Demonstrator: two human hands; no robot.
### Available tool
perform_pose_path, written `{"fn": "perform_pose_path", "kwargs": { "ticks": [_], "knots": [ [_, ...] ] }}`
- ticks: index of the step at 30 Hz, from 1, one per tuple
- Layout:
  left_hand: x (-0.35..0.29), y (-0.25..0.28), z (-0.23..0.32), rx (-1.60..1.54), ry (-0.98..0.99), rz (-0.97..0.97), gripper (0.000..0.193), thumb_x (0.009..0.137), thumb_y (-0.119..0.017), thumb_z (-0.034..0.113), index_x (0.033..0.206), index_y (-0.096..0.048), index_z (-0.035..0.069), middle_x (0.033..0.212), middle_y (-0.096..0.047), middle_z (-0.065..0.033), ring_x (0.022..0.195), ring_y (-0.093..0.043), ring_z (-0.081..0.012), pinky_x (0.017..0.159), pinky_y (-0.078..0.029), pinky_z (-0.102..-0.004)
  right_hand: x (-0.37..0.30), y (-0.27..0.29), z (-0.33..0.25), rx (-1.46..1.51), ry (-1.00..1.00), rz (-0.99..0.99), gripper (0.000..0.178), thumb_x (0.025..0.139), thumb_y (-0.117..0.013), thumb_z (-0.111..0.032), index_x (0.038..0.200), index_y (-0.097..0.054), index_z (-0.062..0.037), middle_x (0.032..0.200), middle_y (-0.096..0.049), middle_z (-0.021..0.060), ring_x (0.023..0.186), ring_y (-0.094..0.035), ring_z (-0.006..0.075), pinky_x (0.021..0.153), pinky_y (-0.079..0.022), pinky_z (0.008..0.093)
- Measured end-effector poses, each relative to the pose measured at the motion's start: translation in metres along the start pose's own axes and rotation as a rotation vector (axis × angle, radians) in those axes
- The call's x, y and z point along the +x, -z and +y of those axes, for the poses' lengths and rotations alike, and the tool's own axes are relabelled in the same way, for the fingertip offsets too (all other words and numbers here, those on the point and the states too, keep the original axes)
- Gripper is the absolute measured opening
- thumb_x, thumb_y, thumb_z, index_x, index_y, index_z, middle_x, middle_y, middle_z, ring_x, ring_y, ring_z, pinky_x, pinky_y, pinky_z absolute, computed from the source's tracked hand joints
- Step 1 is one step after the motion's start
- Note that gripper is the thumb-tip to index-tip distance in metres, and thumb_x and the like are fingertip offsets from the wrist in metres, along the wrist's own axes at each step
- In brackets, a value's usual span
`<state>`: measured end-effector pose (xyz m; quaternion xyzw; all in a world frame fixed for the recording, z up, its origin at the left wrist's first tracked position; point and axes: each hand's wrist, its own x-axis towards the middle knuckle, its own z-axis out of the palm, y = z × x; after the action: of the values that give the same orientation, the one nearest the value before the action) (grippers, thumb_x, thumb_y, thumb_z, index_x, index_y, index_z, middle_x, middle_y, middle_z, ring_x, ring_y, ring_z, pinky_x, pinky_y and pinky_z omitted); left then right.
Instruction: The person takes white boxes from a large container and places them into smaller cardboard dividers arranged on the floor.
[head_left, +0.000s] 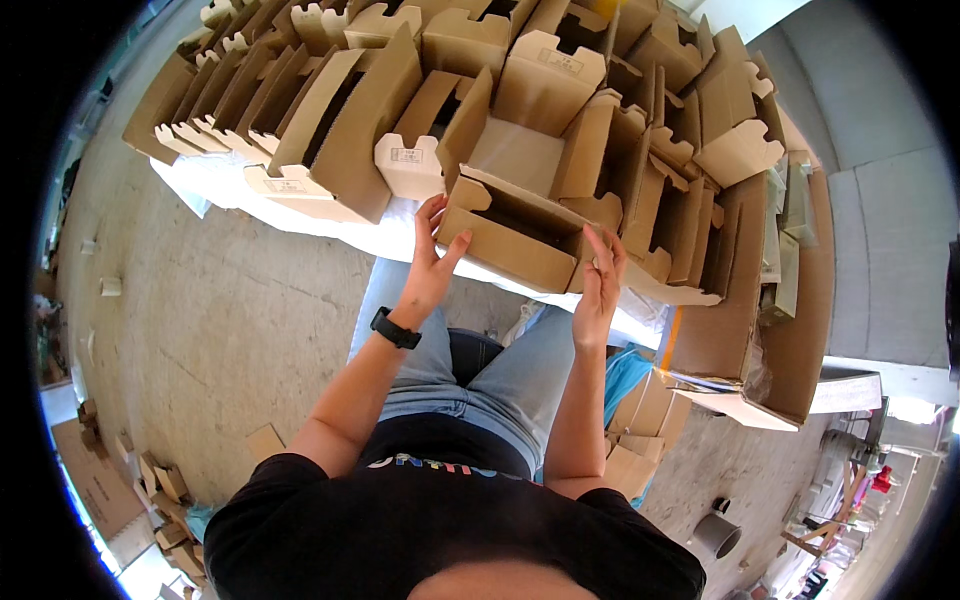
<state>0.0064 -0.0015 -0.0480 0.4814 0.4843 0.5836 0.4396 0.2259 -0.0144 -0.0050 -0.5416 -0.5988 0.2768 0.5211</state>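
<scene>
An open brown cardboard box (510, 240) with its lid flap raised sits at the near edge of a white-covered table (330, 235). My left hand (430, 265), with a black wrist band below it, presses flat against the box's left end, fingers spread. My right hand (603, 280) lies flat against the box's right end, fingers upward. Both palms face inward, with the box between them.
Many folded brown cardboard boxes (330, 120) stand in rows across the table behind it. A large open carton (760, 300) stands at the right with flat pieces (640, 420) below. Cardboard scraps (165, 485) lie on the concrete floor at the left.
</scene>
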Motion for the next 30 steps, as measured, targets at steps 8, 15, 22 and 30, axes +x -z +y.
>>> {"fn": "perform_pose_path", "kwargs": {
  "ticks": [8, 15, 22, 30],
  "knots": [
    [0.0, -0.004, -0.009, -0.026, 0.031, 0.019, 0.055, 0.092, -0.056, 0.011, 0.14, -0.029, 0.006, 0.132, -0.042, -0.0129, 0.125, -0.039, -0.0235, 0.105, -0.033, -0.0356, 0.0, -0.001, -0.001, 0.039, 0.009, -0.022, 0.037, 0.094, -0.043, -0.011, 0.128, -0.059, -0.0115, 0.14, -0.039, 0.0143, 0.133, -0.034, 0.0315, 0.111, -0.024, 0.0392],
    [0.0, -0.004, -0.01, -0.031, 0.02, 0.01, 0.055, 0.093, -0.057, 0.013, 0.14, -0.029, 0.006, 0.133, -0.042, -0.0143, 0.125, -0.039, -0.0226, 0.105, -0.034, -0.0352, 0.0, -0.004, 0.001, 0.249, -0.001, -0.007, 0.05, 0.102, -0.032, -0.041, 0.121, -0.062, -0.0059, 0.138, -0.042, 0.0132, 0.132, -0.035, 0.0302, 0.11, -0.023, 0.0396],
    [0.0, 0.0, -0.009, -0.012, 0.024, -0.006, 0.055, 0.093, -0.056, 0.014, 0.141, -0.029, 0.006, 0.134, -0.041, -0.0137, 0.126, -0.039, -0.0228, 0.105, -0.033, -0.0346, 0.033, 0.008, -0.011, 0.121, -0.096, -0.101, 0.055, 0.104, -0.029, -0.038, 0.105, -0.07, -0.0018, 0.114, -0.052, 0.0074, 0.107, -0.046, 0.0192, 0.095, -0.033, 0.0302],
    [0.001, 0.0, -0.01, -0.083, 0.034, -0.025, 0.055, 0.094, -0.056, 0.014, 0.141, -0.029, 0.006, 0.135, -0.04, -0.0125, 0.126, -0.039, -0.0222, 0.105, -0.034, -0.0341, 0.032, 0.009, -0.006, 0.117, -0.108, -0.111, 0.045, 0.103, -0.032, -0.032, 0.117, -0.065, -0.0046, 0.112, -0.052, 0.003, 0.098, -0.045, 0.0153, 0.087, -0.034, 0.0254]
  ]
}}
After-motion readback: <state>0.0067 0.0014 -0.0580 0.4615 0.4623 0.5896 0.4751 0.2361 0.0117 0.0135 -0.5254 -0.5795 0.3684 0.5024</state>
